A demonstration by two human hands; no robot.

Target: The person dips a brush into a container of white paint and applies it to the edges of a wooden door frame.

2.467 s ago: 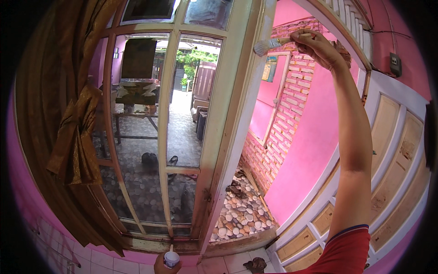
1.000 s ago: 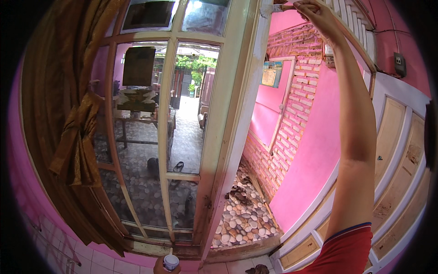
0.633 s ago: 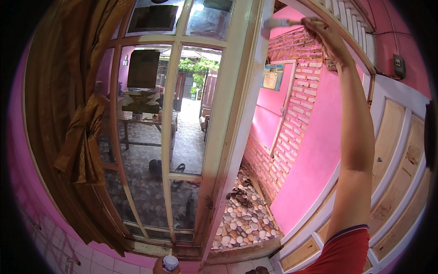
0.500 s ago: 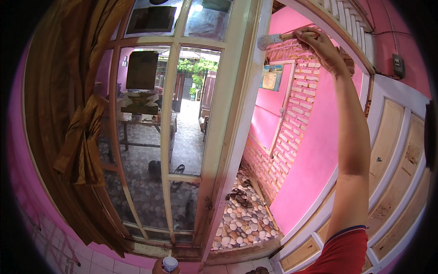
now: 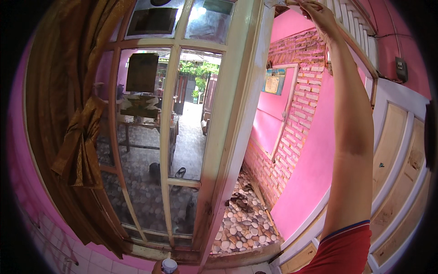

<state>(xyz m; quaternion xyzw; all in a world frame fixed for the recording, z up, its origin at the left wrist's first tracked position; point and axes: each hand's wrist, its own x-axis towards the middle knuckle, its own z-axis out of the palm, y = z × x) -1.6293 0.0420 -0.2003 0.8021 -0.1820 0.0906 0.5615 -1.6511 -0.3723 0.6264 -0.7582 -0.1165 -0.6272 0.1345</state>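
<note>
My right hand (image 5: 318,17) is raised to the upper edge of the view, its fingers closed round the handle of a paintbrush (image 5: 292,2). The pale bristles (image 5: 272,2) lie against the upper part of the white door post (image 5: 256,68); the top of the brush runs out of the picture. Low in the middle, my left hand (image 5: 157,267) is partly cut off by the lower edge. It grips a small white cup-like container (image 5: 169,265), whose contents I cannot make out.
Left of the post is a glazed window frame (image 5: 173,114) with a tied brown curtain (image 5: 82,137). The doorway shows a pebble-patterned floor (image 5: 242,223) and a brick wall (image 5: 296,118). A white panelled door (image 5: 392,137) stands at right, below a wall switch (image 5: 401,69).
My right hand has moved up along the door post with the paintbrush, which is now partly out of view. My left hand with the container stays low, nearly where it was.
</note>
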